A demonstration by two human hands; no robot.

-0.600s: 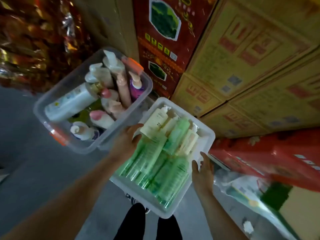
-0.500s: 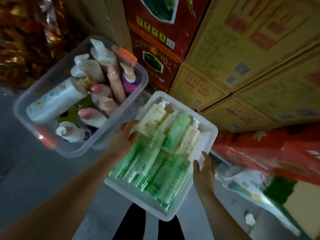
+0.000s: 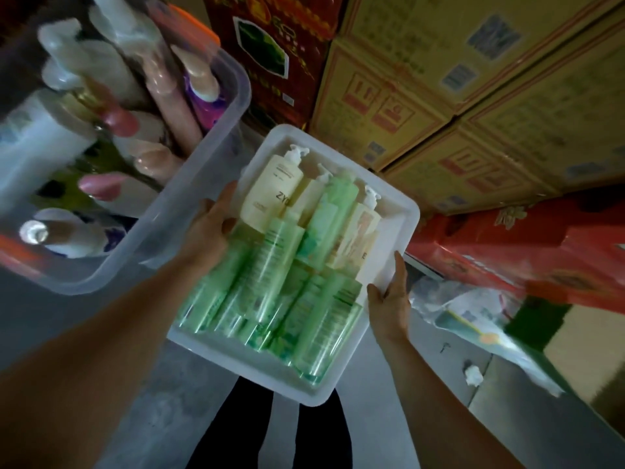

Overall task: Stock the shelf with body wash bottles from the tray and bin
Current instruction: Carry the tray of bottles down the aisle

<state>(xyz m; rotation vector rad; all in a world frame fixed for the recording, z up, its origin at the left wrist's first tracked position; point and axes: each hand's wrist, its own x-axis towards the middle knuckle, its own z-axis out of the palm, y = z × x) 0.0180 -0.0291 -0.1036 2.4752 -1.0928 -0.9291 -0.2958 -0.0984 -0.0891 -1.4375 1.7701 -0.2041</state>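
Legs [image 3: 270,431] in dark trousers stood nearest, over a grey floor [image 3: 389,434]. Just above them a white tray [image 3: 389,231] was carried between two bare forearms. The right hand [image 3: 389,296] clasped the tray's right rim, thumb curled over the edge and fingers hidden beneath it. The left hand [image 3: 209,228] met the tray's left rim where it touched the clear bin [image 3: 189,211]; its thumb lay over the tray edge against the bottles, but its fingers were out of sight, so whether this grip closed on the tray, the bin or both I could not tell.

In the tray lay green bottles [image 3: 270,265], packed side by side with their caps toward the person, and beyond them cream pump bottles [image 3: 270,194] pointing away (one showed the letters ZY). The bin sat to the left, higher in the view and blurred, holding mixed pump bottles [image 3: 159,82] in white, pink and purple, standing or leaning against one another; an orange clip [image 3: 189,22] showed at its far rim.

Farther off to the right lay crumpled plastic wrap [image 3: 456,309] on the floor and a small white scrap [image 3: 473,375]. Behind rose stacked yellow cartons [image 3: 473,96], red cartons [image 3: 541,258] below them at right, and a dark red box [image 3: 270,45] with a green panel.
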